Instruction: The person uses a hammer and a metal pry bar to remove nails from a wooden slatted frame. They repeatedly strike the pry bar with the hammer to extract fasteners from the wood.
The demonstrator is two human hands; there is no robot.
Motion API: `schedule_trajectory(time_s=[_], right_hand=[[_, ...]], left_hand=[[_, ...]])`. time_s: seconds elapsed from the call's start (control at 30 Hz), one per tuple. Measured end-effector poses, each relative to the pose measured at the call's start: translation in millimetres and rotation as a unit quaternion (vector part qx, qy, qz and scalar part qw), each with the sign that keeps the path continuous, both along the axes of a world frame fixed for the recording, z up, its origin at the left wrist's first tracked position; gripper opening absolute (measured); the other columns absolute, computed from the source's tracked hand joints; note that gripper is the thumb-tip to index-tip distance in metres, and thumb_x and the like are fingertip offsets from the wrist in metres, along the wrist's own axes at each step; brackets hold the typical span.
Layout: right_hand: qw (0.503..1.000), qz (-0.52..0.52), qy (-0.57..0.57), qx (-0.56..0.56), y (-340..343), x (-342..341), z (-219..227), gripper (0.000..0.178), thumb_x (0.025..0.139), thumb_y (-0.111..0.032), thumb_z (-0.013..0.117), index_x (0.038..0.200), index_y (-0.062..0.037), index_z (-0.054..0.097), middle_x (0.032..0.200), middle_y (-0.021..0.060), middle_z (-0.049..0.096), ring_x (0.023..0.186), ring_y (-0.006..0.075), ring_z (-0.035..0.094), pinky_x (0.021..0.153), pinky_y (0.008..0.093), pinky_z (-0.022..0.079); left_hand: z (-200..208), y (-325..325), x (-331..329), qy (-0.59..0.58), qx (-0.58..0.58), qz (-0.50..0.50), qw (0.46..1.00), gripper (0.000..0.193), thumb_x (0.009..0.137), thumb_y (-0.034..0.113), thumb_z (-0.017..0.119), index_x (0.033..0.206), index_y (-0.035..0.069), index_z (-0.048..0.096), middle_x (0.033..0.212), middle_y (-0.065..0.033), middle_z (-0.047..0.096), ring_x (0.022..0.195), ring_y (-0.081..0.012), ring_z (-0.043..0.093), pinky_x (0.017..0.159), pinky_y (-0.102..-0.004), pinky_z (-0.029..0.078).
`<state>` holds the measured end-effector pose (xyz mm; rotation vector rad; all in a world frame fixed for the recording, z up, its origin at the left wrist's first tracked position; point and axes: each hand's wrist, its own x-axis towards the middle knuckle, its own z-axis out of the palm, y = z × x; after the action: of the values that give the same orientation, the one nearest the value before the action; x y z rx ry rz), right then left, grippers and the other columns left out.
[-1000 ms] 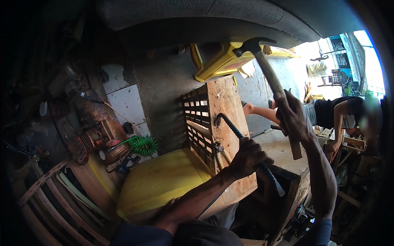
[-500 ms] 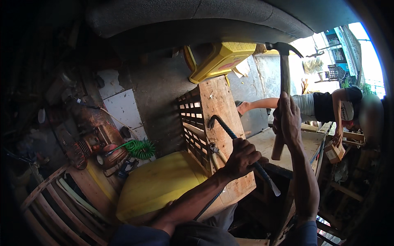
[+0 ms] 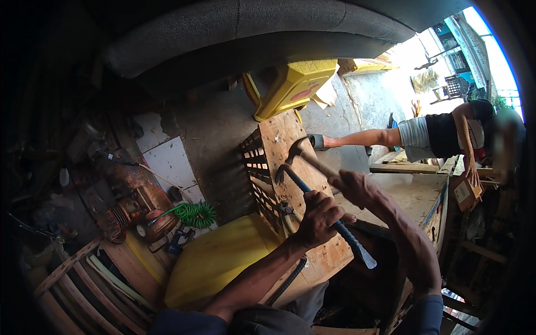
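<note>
My left hand (image 3: pixel 319 219) is closed round the shaft of a crowbar (image 3: pixel 358 249), its hooked end resting at the plywood board (image 3: pixel 329 259) and its flat tip pointing down to the right. In my right hand (image 3: pixel 357 188) is a wooden-handled claw hammer (image 3: pixel 316 162), its head low over the board, close to the crowbar's hook. Whether the hammer touches the crowbar, I cannot tell. Beside my left hand lies a pair of pincers (image 3: pixel 286 209) on the board. The board tops a crate (image 3: pixel 255 160) with slotted sides.
A yellow plastic stool (image 3: pixel 293 89) stands beyond the board. At left are a yellow padded piece (image 3: pixel 218 254), a green coiled hose (image 3: pixel 195 214) and a rusty compressor (image 3: pixel 153 220). At right, another person (image 3: pixel 441 134) handles a cardboard box (image 3: pixel 468 192) past a wooden tabletop (image 3: pixel 410 192).
My right hand has swung the hammer down from its raised position to the crowbar's hook. My left hand keeps its grip on the crowbar. The view has shifted slightly.
</note>
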<state>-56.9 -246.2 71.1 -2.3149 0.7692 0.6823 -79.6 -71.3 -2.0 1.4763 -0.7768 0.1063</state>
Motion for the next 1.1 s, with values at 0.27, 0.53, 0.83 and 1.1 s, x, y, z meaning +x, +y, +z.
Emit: schedule_trajectory(time_s=[0.27,0.53,0.83,1.1], right_hand=[[0.980,-0.171,-0.078,0.066,-5.7,22.0,6.6,0.057,0.103,-0.057,0.051,0.093,-0.0010,0.058,0.062,0.0033,0.054,0.047,0.0130,0.054,0.042,0.0322,0.046],[0.979,-0.166,-0.091,0.074,-19.1,44.8,30.1,0.058,0.102,-0.061,0.050,0.088,-0.0051,0.054,0.061,0.0013,0.051,0.046,0.0113,0.054,0.039,0.0296,0.044],[0.985,0.040,0.169,-0.011,7.0,-4.5,27.3,0.057,0.102,-0.051,0.053,0.106,0.0062,0.061,0.072,0.0236,0.062,0.071,0.0329,0.070,0.064,0.0459,0.054],[0.902,-0.410,-0.066,0.115,28.1,-170.5,0.4,0.040,0.103,-0.047,0.058,0.093,-0.0077,0.053,0.062,-0.0038,0.045,0.048,0.0069,0.045,0.042,0.0269,0.041]], left_hand=[[3.2,-0.4,5.8,0.008,0.014,0.015,1.000,0.014,0.076,0.022,0.082,0.081,0.020,0.069,0.071,0.0033,0.050,0.077,-0.0210,0.050,0.082,-0.0394,0.035],[3.4,-3.6,5.8,0.010,0.032,0.024,0.999,0.019,0.074,0.023,0.084,0.078,0.018,0.066,0.071,0.0013,0.048,0.077,-0.0220,0.049,0.082,-0.0388,0.034],[15.7,-5.8,-3.7,0.025,0.033,0.000,0.999,0.021,0.083,0.024,0.081,0.076,0.014,0.063,0.072,-0.0025,0.049,0.077,-0.0246,0.050,0.082,-0.0410,0.036],[33.6,49.9,-105.6,-0.057,0.018,-0.299,0.953,0.028,0.090,0.033,0.070,0.072,0.016,0.055,0.080,-0.0010,0.048,0.088,-0.0200,0.053,0.094,-0.0407,0.034]])
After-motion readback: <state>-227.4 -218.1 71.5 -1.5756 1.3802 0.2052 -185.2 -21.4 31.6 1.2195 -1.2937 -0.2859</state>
